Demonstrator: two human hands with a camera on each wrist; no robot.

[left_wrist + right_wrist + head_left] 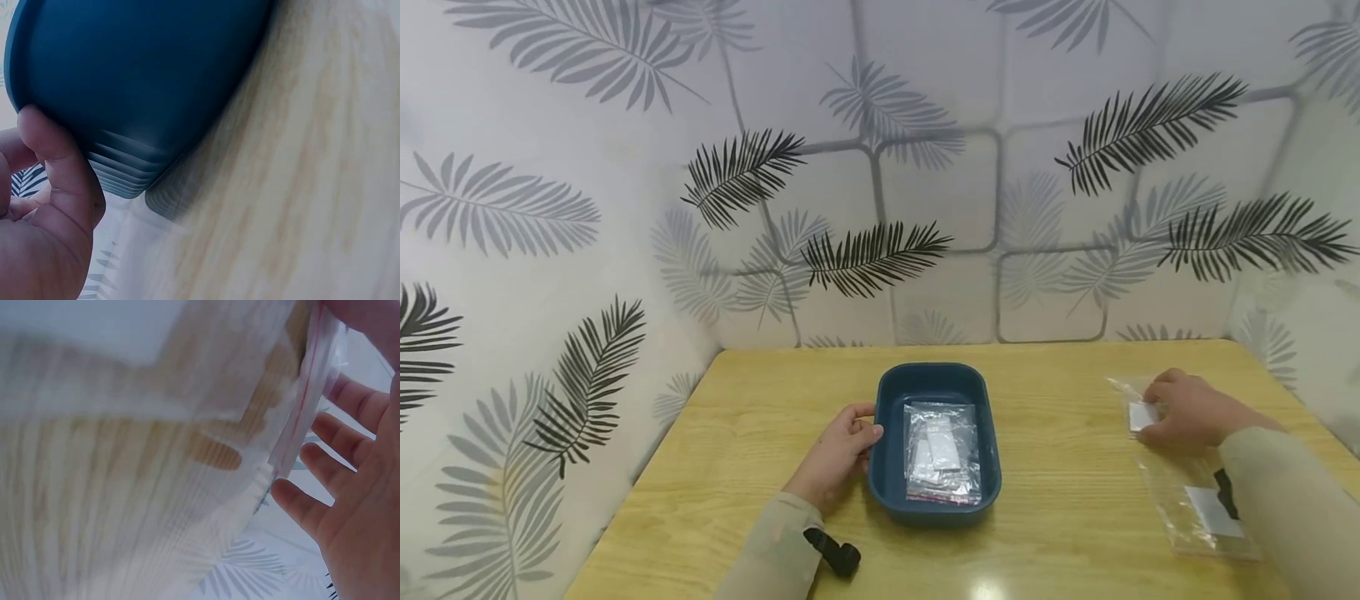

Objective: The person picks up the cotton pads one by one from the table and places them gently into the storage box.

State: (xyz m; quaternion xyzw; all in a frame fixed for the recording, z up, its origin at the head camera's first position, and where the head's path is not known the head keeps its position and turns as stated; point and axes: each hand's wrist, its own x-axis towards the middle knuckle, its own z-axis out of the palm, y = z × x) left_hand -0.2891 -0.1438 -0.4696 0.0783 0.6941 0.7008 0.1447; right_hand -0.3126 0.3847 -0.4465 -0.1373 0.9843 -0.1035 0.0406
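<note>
A dark blue plastic tray (988, 433) with rounded corners stands on the table, clear zip bags (962, 479) with white pieces inside it. At its left wall, my left hand (838, 446) grips the rim, and the thumb (53, 140) shows against the tray's outer side (144, 75) in the left wrist view. Over to the right, my right hand (1195, 412) pinches a clear zip bag (1142, 417) holding a white piece. Its red-lined seal (303, 394) lies between thumb and fingers in the right wrist view; other fingers are spread apart.
Another clear bag with a white card (1213, 510) lies under the right forearm, partly hidden by the sleeve. The wooden table (760, 392) meets leaf-patterned walls (925, 192) at the back and sides. Black straps are on both wrists.
</note>
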